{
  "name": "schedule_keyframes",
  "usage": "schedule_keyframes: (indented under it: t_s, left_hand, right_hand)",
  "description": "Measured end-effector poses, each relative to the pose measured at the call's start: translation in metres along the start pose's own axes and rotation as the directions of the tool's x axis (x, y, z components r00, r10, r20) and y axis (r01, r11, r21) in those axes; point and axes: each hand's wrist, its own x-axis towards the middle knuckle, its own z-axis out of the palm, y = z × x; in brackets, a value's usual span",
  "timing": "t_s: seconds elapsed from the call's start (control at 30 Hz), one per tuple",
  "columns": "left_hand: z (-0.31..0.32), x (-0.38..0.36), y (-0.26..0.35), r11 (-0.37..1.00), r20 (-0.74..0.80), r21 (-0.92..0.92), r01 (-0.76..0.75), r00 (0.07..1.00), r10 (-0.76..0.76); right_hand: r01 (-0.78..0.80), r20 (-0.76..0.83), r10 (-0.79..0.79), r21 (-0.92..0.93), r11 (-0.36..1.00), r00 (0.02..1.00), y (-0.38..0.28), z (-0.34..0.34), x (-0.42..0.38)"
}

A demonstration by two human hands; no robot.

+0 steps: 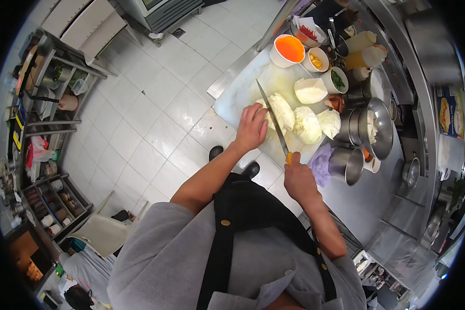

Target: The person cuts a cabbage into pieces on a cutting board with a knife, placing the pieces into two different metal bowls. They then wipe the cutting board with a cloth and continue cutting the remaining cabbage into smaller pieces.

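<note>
My right hand (300, 180) is wrapped round the yellow handle of a long kitchen knife (272, 112). The blade lies across the top of a pale cabbage piece (282, 114) on the white cutting board (237, 93). With bent fingers, my left hand (251, 127) holds the near-left side of that piece, close beside the blade. Three more cabbage pieces rest to the right: one farther back (310, 90), one in the middle (307, 125) and a smaller one (329, 123). How deep the blade sits cannot be made out.
Behind the board stand a white tub of orange liquid (288, 50), a cup of yellow pieces (316, 60) and a cup of green leaves (336, 80). Metal bowls (380, 129), a steel pot (346, 165) and a purple bag (321, 165) sit at the right. Another person (82, 289) is at lower left.
</note>
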Motion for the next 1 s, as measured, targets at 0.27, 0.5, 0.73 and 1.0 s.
schedule_keyframes:
  t_s: [0.27,0.5,0.73,1.0]
  left_hand:
    - [0.001,0.0,-0.002,1.0,-0.002,-0.016,-0.005,1.0,0.005]
    - [-0.01,-0.005,0.001,0.998,0.006,-0.058,0.003,1.0,-0.003]
    - [-0.003,-0.008,-0.006,0.991,-0.045,-0.128,0.023,0.999,-0.029]
    - [-0.004,-0.009,-0.004,0.993,-0.068,-0.122,0.008,0.998,-0.016]
  right_hand:
    - [0.015,-0.018,-0.015,0.003,1.0,1.0,0.007,0.026,0.046]
    - [0.065,-0.119,-0.048,0.146,0.987,0.992,0.022,0.073,0.092]
    - [0.038,-0.162,-0.017,0.128,0.991,0.987,0.003,0.009,0.007]
    - [0.068,-0.176,-0.058,0.055,0.996,0.983,0.004,0.017,0.001]
